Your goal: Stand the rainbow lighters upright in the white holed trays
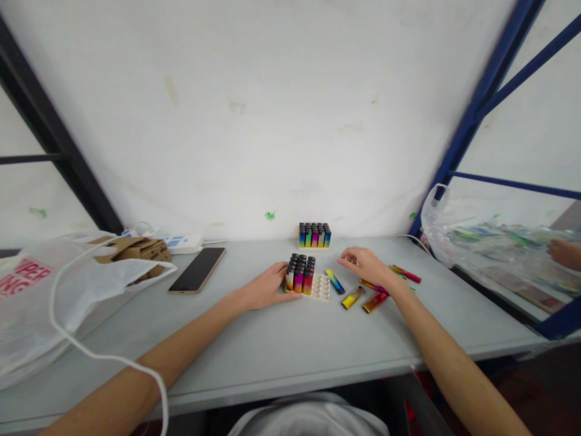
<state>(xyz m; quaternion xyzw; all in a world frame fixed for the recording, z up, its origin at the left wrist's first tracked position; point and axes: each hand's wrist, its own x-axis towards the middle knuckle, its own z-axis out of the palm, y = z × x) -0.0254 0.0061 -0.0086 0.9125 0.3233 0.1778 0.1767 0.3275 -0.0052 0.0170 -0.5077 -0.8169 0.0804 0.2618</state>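
Observation:
A white lighter tray [321,289] stands on the desk, its left part filled with upright cigarette lighters [298,280] with black tops and multicoloured bodies. Bare sockets show on its right side. My left hand [267,287] grips the tray's left end, thumb along the front and fingers behind. To the right, my right hand [367,264] hovers over the desk with loosely bent fingers; nothing shows between them. Around it lie loose lighters: a blue-yellow lighter [334,281], a yellow lighter [353,298], a red-gold lighter [374,302] and, partly behind my wrist, a red lighter [407,274].
Near the wall stands another full block of lighters [315,235]. A phone [198,270] lies left, beside a white plastic bag [86,290] and cardboard [143,251]. A white cable [109,358] crosses my left forearm. Clear plastic bags [499,248] and another person's hand [565,253] are at right.

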